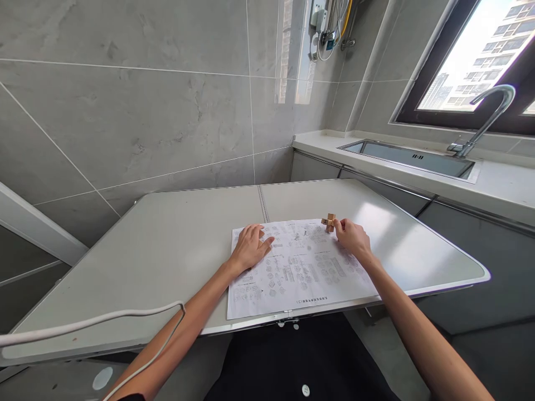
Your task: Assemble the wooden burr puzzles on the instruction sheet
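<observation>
Steel sink and curved faucet sat right of centre, under a window. White cable crossed the grey table, lower left. Top centre: pipes, possibly a heater's.

Open tabletop left of sheet; wooden puzzle stands at far edge.

grey table bears printed sheet, perhaps instructions.
</observation>
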Motion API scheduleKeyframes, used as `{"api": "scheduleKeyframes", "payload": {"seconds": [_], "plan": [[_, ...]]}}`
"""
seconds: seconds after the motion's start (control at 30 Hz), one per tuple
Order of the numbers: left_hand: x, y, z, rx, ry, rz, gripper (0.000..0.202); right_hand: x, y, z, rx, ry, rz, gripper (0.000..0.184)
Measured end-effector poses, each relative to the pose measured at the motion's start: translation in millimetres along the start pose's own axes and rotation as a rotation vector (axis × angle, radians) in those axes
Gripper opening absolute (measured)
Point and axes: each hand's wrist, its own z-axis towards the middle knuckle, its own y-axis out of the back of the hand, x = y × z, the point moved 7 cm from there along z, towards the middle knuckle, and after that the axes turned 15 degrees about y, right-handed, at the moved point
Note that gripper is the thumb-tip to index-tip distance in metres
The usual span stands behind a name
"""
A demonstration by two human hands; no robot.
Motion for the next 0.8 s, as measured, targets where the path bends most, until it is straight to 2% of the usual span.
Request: {"api": "scheduleKeyframes", "payload": {"seconds": [0.1, 0.3, 0.53, 0.8], "plan": [[7.4, 4.4, 3.8, 0.036, 0.063, -0.029, 0.057, -1.6, -3.7, -2.1, 0.013, -0.019, 0.016, 0.049], [30.5, 14.6, 12.5, 0.124, 0.225, -0.248, 0.056, -7.3, -6.9, -6.8, 0.014, -0.038, 0.128, 0.054], [36.6, 15.9, 16.0, 0.123, 0.210, -0.264, 0.054, -15.0, -11.7, -8.8, 0.030, 0.032, 0.276, 0.060], [39.0, 25.8, 12.4, 0.152, 0.136, -0.228, 0.055, -17.2, -15.7, -14.0, -0.016, 0.062, 0.232, 0.058]]}}
